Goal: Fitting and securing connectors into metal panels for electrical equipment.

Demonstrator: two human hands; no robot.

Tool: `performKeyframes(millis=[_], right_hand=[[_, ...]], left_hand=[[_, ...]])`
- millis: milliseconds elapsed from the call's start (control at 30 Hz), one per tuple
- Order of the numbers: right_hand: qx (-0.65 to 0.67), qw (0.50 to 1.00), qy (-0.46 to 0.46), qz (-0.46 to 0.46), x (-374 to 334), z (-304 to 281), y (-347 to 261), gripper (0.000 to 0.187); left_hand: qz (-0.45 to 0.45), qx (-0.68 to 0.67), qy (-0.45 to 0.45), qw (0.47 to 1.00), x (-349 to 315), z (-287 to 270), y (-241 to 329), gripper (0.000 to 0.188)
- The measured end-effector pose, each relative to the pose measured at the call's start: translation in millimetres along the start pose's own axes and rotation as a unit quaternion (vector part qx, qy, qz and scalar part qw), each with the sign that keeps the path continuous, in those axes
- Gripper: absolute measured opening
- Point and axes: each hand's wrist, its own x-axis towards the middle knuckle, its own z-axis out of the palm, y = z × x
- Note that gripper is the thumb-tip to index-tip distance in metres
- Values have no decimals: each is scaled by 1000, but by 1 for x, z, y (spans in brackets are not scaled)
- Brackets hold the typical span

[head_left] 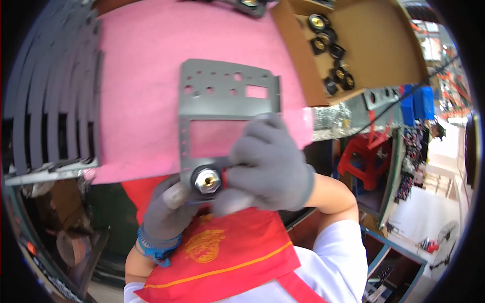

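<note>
A grey sheet-metal panel (222,103) with round holes and rectangular cutouts lies in front of me, its near end by my apron. At its near left corner sits a round black fitting with a shiny hex nut and a brass-coloured centre (207,181). Grey-gloved, my left hand (169,204) grips that corner, the thumb beside the fitting and the other fingers hidden beneath. My right hand (268,164), in a matching glove, is closed just right of the fitting, over the panel's near right part. A dark and red bit shows between its fingers, too small to name.
Pink cloth (141,91) covers the table. A stack of dark grey metal parts (45,96) stands at the left. The open cardboard box (379,45) at the far right holds several black fittings (323,38). A red stool (369,161) stands beyond my right arm.
</note>
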Motion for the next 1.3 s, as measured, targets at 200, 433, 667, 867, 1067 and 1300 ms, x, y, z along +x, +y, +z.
performKeyframes(millis=[200,433,667,867,1067,1300], right_hand=[[181,974,-48,129,1,6,-11,33],[229,967,-111,-13,7,4,5,40],[256,935,-45,240,18,-20,-17,37],[190,977,-75,55,23,-8,-5,51],[271,959,-23,76,18,-11,-3,45],[242,952,-115,147,25,-18,-6,56]], left_hand=[[-40,-12,25,999,-2,-1,3,58],[-30,-8,33,999,-2,-6,-3,55],[-26,-42,25,998,1,-11,-5,55],[-5,-39,4,999,0,-9,-3,54],[-13,-56,10,998,1,-12,-4,52],[-12,-18,0,1000,1,-10,-1,61]])
